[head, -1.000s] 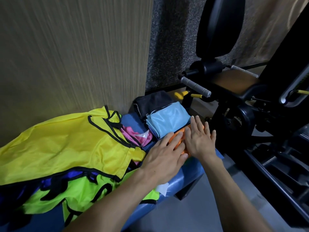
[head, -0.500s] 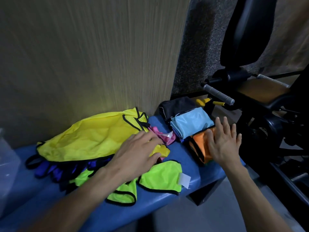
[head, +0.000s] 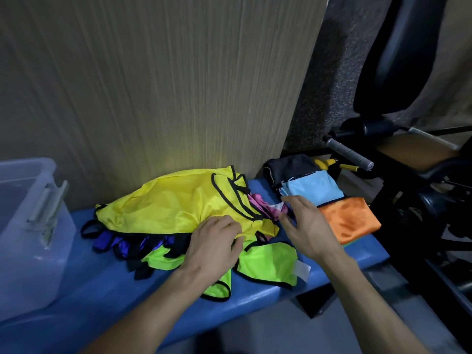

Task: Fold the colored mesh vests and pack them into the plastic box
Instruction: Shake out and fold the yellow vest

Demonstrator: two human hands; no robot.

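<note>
Left hand [head: 214,241] on near hem of yellow vest [head: 168,203], fingers curled, seemingly pinching fabric. Right hand [head: 306,226] spread flat, holding nothing, hovering beside pink vest [head: 258,203]. Unfolded heap on blue bench [head: 127,290]; folded orange vest [head: 350,218], light-blue vest [head: 316,187], black one behind at right. Plastic box [head: 28,226] far left. My worry: pulling yellow drags green vest [head: 268,267], tangled straps, off bench edge; right forearm may knock folded stack.

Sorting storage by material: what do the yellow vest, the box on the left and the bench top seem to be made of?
Yellow vest: thin synthetic mesh, slight sheen, black binding along the edges. Plastic box: translucent, frosted-looking plastic with a clip latch. Bench: smooth blue padding, probably vinyl, going by its soft rounded edge.
</note>
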